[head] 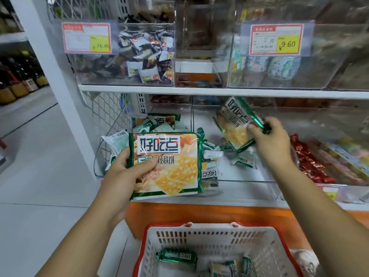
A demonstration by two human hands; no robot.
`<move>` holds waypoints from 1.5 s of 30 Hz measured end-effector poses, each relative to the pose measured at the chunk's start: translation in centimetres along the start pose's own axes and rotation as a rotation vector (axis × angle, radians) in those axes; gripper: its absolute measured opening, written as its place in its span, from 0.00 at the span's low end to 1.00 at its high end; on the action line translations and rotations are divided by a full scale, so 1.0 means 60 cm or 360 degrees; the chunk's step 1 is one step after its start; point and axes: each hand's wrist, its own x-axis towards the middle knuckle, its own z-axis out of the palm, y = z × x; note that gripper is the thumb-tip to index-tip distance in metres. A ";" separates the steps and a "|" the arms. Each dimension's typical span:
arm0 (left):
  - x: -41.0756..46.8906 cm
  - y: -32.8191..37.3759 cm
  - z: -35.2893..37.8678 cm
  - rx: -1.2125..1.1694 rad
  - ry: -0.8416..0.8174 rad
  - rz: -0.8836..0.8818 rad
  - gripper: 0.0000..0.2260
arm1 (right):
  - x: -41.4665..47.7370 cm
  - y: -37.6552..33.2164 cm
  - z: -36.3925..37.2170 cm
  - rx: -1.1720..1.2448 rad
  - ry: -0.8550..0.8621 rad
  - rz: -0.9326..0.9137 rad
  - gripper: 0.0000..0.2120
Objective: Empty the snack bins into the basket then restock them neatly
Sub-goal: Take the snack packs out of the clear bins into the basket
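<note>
Store shelving fills the view, with two price tags (86, 38) on the upper clear bins. Above the basket (199, 236) and to its left, the left hand (127, 172) grips one large biscuit pack (169, 166), thumb across its front, fingers (124, 154) curled behind its left edge. Straight above the basket, the open snack bin (239, 174) holds loose small green packets (211, 153), too jumbled to count, with bare floor mid-bin. Above the basket's right side, the right hand (269, 140) pinches a second large pack (233, 120) by one edge, tilted over the bin. Three wrapped packets (176, 256) lie inside the basket, much of its floor open.
</note>
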 end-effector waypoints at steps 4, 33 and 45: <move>-0.029 -0.004 -0.021 0.0036 -0.0094 -0.0104 0.24 | -0.084 -0.042 -0.089 0.0323 0.0024 0.0039 0.08; -0.117 -0.255 -0.230 0.0397 -0.0090 -0.0947 0.21 | -0.473 0.311 0.214 -0.0772 -0.1212 0.0679 0.21; -0.127 -0.307 -0.129 0.1068 -0.0223 -0.0419 0.20 | -0.395 0.190 0.108 -0.0105 -0.1560 0.0838 0.22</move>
